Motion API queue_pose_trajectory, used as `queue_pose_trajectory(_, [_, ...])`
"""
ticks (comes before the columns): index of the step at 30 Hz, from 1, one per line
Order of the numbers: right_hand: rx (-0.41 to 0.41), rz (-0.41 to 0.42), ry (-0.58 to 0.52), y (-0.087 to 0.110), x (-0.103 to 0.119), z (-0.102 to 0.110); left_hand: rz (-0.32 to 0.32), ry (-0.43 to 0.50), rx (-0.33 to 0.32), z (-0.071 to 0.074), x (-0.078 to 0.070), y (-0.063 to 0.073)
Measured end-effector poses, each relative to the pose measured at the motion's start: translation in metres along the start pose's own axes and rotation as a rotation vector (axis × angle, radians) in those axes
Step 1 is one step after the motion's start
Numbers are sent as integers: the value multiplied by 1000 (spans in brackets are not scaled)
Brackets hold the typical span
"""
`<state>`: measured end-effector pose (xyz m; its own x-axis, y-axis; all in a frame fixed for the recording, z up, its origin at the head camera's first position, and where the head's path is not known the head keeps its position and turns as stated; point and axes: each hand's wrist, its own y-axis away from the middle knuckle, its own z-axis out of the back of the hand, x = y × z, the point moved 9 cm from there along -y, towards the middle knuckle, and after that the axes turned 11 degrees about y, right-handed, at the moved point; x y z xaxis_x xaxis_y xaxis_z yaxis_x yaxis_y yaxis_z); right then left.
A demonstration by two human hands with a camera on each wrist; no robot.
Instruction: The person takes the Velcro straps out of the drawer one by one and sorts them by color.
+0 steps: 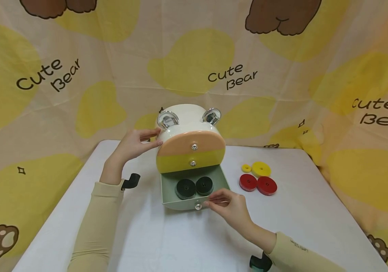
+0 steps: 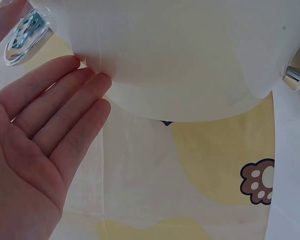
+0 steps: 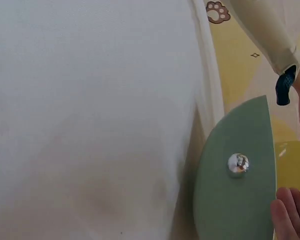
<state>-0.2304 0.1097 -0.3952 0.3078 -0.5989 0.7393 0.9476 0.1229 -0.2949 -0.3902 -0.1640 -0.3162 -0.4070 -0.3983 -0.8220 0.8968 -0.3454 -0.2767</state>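
A white rounded drawer box (image 1: pixel 187 117) with two silver ear-like loops stands on the table, its orange upper drawer (image 1: pixel 180 145) and yellow middle drawer (image 1: pixel 173 162) closed. The green bottom drawer (image 1: pixel 170 206) is pulled out, with a silver knob (image 3: pixel 238 163) on its front. Inside it lie two black discs (image 1: pixel 186 189). My left hand (image 1: pixel 130 145) rests against the box's left side, its fingers (image 2: pixel 75 100) straight and fingertips at the white shell. The right hand (image 1: pixel 231 207) pinches the green drawer's front rim near the right corner, just right of the knob.
Right of the drawer, two red discs (image 1: pixel 266 186) and two yellow discs (image 1: pixel 261 169), one of them small, lie on the white-covered table (image 1: pixel 289 219). A patterned cloth (image 1: pixel 122 68) hangs behind and around the table.
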Motion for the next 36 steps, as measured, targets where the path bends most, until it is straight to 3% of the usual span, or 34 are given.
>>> queue_pose_trajectory(3, [-2,62,-2,-3,13,10,0,2,-1,1,-1,1])
queue_pose_trajectory(7, [24,107,-2,-14,5,13,8,1,-1,1,-1,2])
queue_pose_trajectory(14, [90,80,52,-39,-10,14,35,-19,-3,2,0,3])
queue_pose_trajectory(29, [297,77,120,-80,-35,-14,26,-24,0,2,-2,5])
queue_pose_trajectory(36, [322,138,164,-92,-40,-20,38,-23,0,2,0,5])
